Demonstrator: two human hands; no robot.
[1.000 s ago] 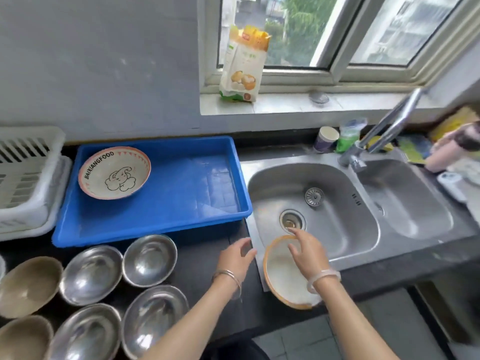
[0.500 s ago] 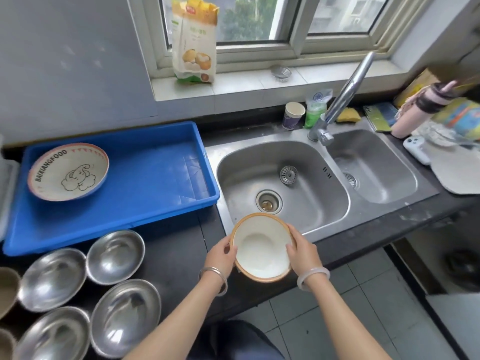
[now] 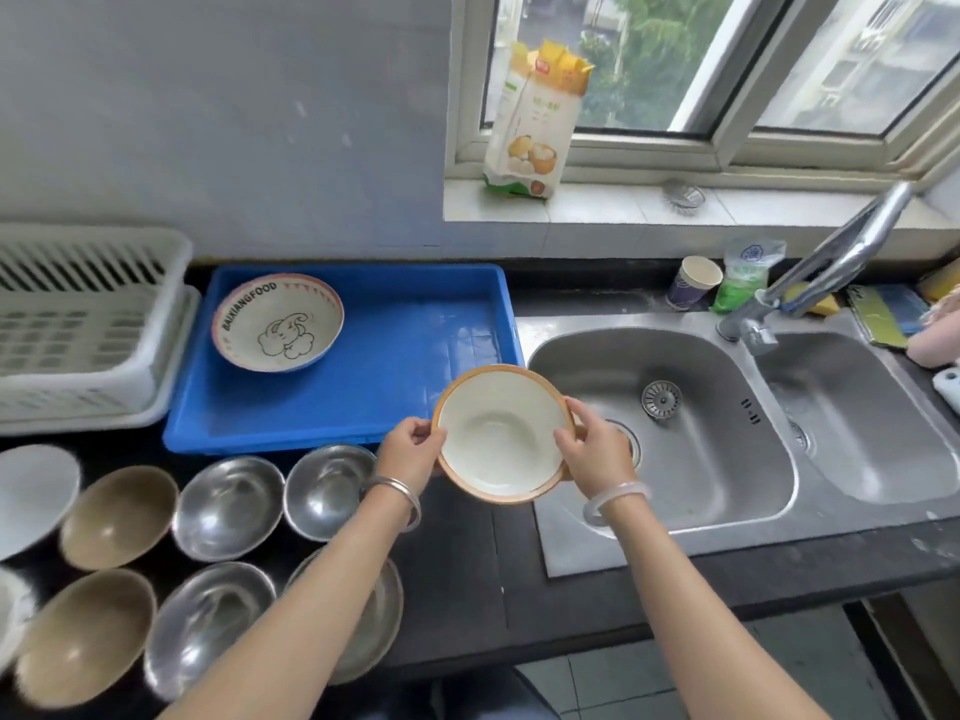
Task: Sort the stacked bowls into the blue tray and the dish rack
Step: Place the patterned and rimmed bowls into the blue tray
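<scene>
A white bowl with an orange rim (image 3: 500, 433) is held in the air between the blue tray's near right corner and the sink. My left hand (image 3: 410, 449) grips its left rim and my right hand (image 3: 592, 449) grips its right rim. The blue tray (image 3: 415, 387) holds one printed bowl with an elephant drawing (image 3: 278, 322) at its back left. The white dish rack (image 3: 78, 324) stands left of the tray. Several steel bowls (image 3: 228, 506) and two tan bowls (image 3: 117, 517) sit on the dark counter below the tray.
A double steel sink (image 3: 701, 459) with a tap (image 3: 831, 262) lies to the right. A paper cup (image 3: 693, 280), a green bag and sponges stand behind it. A flour bag (image 3: 535, 122) leans on the window sill. A pale plate (image 3: 31, 491) lies at the far left.
Both hands took hold of the orange-rimmed bowl at the sink's front edge, lifted it and carried it leftward to the tray's corner. The view swung back left, bringing the dish rack in.
</scene>
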